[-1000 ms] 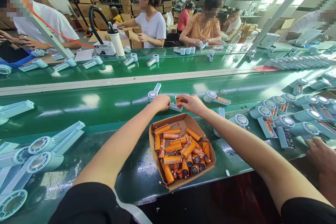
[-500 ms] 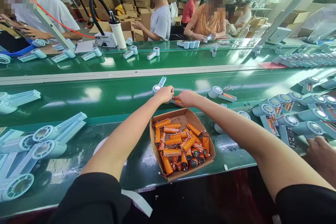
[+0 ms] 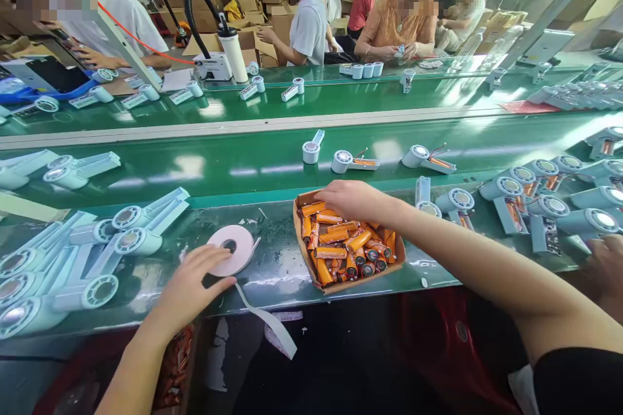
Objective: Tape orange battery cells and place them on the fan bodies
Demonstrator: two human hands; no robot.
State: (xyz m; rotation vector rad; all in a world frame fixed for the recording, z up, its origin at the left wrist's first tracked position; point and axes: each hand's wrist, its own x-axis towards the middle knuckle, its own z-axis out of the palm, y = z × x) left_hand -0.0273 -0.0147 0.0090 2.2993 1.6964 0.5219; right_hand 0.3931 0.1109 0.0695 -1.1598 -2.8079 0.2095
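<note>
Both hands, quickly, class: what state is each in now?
Left hand: open, fingers spread at the tape roll.
Right hand: over the cardboard box; grip cannot be told.

No text, label, brand, number or sign is legible in this view. Faint printing on the loose end of the white tape (image 3: 280,331) and small dark marks on the front of the white machine (image 3: 213,67) are visible, but both are too small and blurred for any character to be read.
</note>
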